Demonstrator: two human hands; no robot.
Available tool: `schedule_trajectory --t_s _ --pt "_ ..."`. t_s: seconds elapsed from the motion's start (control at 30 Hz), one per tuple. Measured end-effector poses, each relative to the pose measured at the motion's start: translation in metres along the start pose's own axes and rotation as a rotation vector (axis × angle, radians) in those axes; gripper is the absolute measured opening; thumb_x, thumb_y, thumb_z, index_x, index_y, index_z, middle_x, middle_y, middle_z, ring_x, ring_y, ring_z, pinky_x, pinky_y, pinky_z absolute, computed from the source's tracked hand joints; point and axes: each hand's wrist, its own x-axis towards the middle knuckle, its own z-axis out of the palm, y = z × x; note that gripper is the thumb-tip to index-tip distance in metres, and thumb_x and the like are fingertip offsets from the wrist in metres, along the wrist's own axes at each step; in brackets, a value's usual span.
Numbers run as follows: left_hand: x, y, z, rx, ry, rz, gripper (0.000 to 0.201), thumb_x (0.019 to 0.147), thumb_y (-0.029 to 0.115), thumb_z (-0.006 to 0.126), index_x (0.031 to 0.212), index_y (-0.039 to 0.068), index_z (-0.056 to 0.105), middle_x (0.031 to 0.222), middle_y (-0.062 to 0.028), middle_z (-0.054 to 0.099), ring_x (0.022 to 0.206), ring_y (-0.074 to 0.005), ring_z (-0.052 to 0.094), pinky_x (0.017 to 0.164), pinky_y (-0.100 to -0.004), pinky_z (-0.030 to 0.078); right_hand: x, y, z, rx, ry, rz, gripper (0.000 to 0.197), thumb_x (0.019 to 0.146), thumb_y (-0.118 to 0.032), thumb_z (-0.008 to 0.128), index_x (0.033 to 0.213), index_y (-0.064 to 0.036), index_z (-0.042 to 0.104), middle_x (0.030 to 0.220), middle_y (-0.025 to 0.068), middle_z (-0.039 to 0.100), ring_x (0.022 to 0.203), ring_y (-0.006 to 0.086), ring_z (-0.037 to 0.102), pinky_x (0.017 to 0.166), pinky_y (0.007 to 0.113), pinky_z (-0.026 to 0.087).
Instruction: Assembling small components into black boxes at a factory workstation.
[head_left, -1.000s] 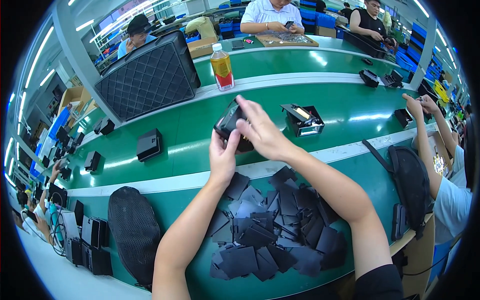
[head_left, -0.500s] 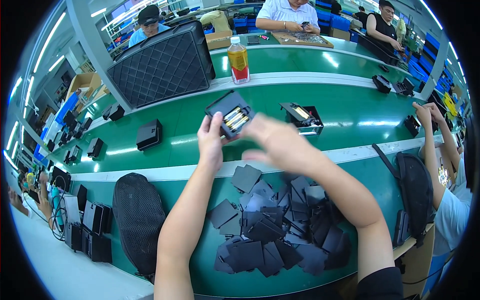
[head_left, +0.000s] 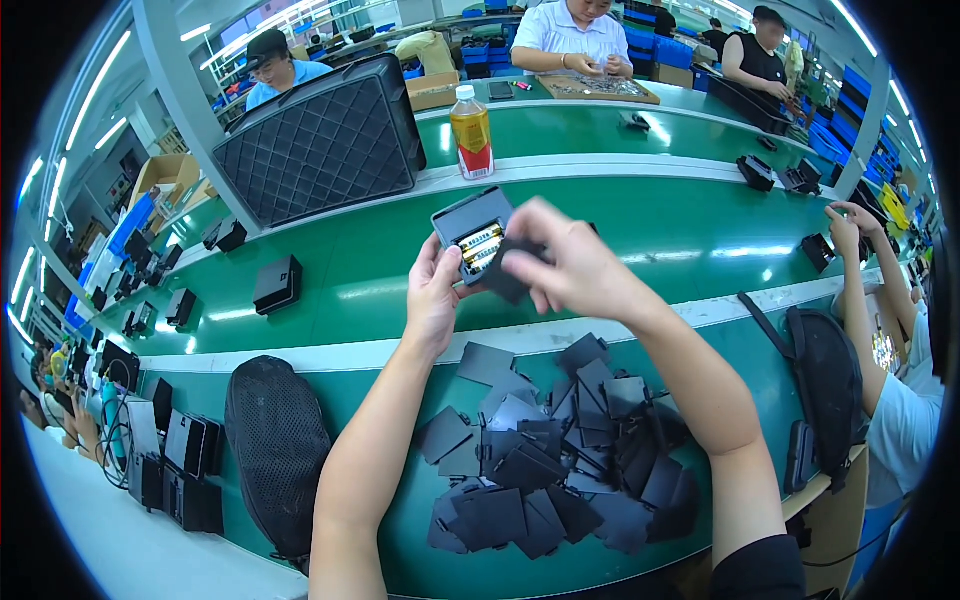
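My left hand [head_left: 433,295] grips a black plastic box [head_left: 468,220] by its left side, tilted above the green conveyor. Its battery compartment is uncovered and shows several gold-coloured batteries [head_left: 480,247]. Against the box's right edge, my right hand [head_left: 580,265] pinches a flat black battery cover [head_left: 514,275], slightly smeared by motion. Below both hands, a heap of similar black covers [head_left: 530,465] lies on the green worktop.
A drink bottle [head_left: 472,135] and a large black quilted case [head_left: 320,145] stand along the conveyor's far edge. Black boxes [head_left: 277,285] sit on the belt. A black mesh pouch [head_left: 275,450] lies left; a black bag [head_left: 825,390] lies right, beside another person's arms.
The right hand has come in against the box, and a black cover now shows in its fingers. Boxes on the conveyor have shifted left.
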Motion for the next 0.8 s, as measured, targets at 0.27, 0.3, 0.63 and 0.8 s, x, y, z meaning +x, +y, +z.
schedule_trajectory --t_s 0.27,0.3,0.63,0.8 --pt "-0.009 0.001 0.028 0.097 -0.117 -0.006 0.054 0.1 0.018 0.051 0.145 -0.001 0.028 0.126 -0.0187 0.054 0.1 -0.0255 0.064 0.08 -0.0371 0.059 0.006 0.017 -0.004 0.102 0.208 -0.024 0.021 0.088 0.002 0.059 0.108 0.0006 0.051 0.075 0.0091 0.061 0.047 0.0109 0.056 0.039 0.021 0.042" --pt "-0.009 0.001 0.029 0.093 -0.119 -0.016 0.055 0.099 0.017 0.051 0.146 -0.001 0.027 0.127 -0.0188 0.054 0.101 -0.0254 0.063 0.081 -0.0369 0.058 0.006 0.017 -0.007 0.108 0.179 0.009 0.021 0.088 0.002 0.06 0.107 0.0007 0.052 0.074 0.0092 0.061 0.046 0.011 0.055 0.039 0.021 0.041" --pt "-0.012 0.003 0.032 0.206 -0.131 0.086 0.065 0.096 0.01 0.055 0.151 0.0 0.021 0.134 -0.0195 0.05 0.11 -0.0255 0.059 0.092 -0.0331 0.052 0.001 0.005 0.001 0.19 0.165 0.158 0.02 0.086 0.001 0.064 0.103 0.0016 0.054 0.075 0.0104 0.062 0.039 0.0129 0.053 0.035 0.022 0.04" --pt "-0.012 0.017 0.048 0.223 -0.127 0.183 0.066 0.095 0.008 0.056 0.151 0.001 0.021 0.136 -0.0196 0.048 0.113 -0.0252 0.058 0.095 -0.0309 0.049 -0.006 -0.009 -0.01 -0.1 0.223 0.044 0.031 0.086 -0.004 0.067 0.112 0.0039 0.053 0.09 0.0156 0.063 0.062 0.0154 0.063 0.049 0.023 0.049"
